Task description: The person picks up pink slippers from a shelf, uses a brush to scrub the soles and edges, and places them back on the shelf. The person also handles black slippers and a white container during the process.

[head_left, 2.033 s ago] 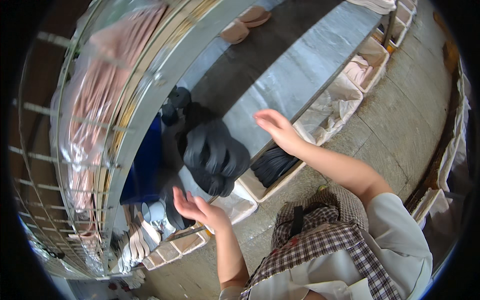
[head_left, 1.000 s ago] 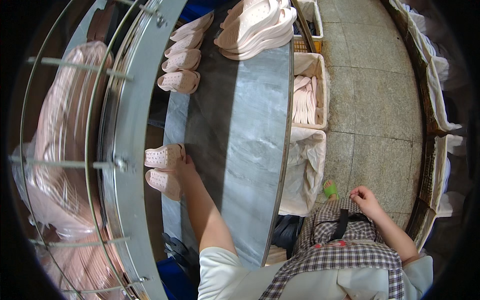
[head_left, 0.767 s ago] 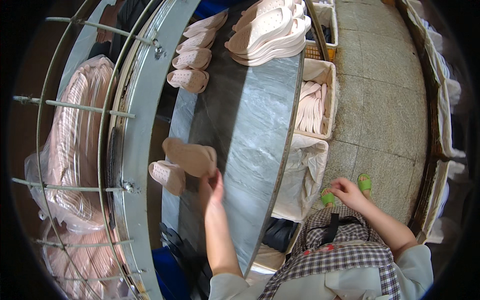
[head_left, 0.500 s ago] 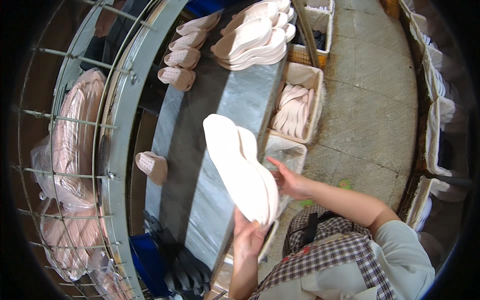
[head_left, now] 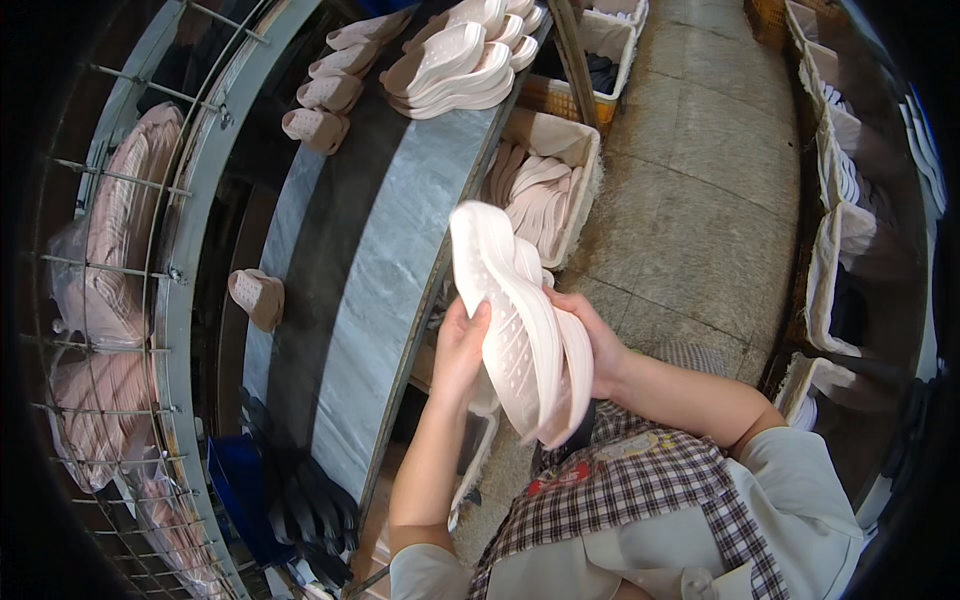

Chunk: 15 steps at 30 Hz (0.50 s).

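A small stack of pale pink, dotted shoe soles [head_left: 512, 310] is held tilted between my two hands, in front of my checked apron. My left hand [head_left: 462, 345] grips the left edge, its thumb lying against the top sole. On the opposite edge, my right hand [head_left: 592, 335] closes round the soles, with its fingers partly hidden behind them. The lower ends of the soles fan slightly apart. Beyond them, a lined basket [head_left: 590, 165] holds more pink soles.
To the left runs a grey worktable [head_left: 400, 215] with a dark strip. Piled soles [head_left: 450, 70] and several perforated clog uppers [head_left: 330, 93] lie at its far end; more uppers [head_left: 257, 297] sit on its left edge. A wire cage [head_left: 165, 272] stands farther left. Lined baskets [head_left: 828, 270] line the right side.
The soles have moved right, off the table's edge toward my body, and turned so their dotted face shows. My right hand, open beside them before, now grips them too.
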Available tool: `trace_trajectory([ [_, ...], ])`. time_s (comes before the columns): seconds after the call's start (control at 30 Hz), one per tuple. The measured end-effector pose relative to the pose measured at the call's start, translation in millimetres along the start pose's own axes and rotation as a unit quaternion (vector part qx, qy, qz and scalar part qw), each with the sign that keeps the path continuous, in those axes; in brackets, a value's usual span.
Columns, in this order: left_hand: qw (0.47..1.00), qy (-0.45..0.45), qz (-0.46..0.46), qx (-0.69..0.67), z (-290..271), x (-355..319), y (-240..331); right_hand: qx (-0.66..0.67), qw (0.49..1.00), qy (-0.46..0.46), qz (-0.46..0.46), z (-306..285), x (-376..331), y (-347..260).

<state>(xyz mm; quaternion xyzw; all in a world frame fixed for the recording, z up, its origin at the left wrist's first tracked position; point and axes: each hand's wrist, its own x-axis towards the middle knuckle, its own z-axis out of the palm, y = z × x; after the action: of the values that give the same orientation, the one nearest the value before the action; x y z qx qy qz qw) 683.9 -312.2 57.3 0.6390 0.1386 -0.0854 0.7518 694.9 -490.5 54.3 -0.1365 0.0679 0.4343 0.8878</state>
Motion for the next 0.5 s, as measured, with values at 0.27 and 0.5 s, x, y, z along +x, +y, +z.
trace_trajectory([
  [0.27,0.980,-0.003,-0.160,-0.120,0.5,-15.8,-32.5,0.018,0.981,0.141,0.128,-20.5,-10.9,5.4],
  [0.5,0.974,0.041,-0.200,-0.102,-5.4,-24.9,-49.4,0.035,0.975,0.160,0.147,-31.9,-9.0,17.9],
])
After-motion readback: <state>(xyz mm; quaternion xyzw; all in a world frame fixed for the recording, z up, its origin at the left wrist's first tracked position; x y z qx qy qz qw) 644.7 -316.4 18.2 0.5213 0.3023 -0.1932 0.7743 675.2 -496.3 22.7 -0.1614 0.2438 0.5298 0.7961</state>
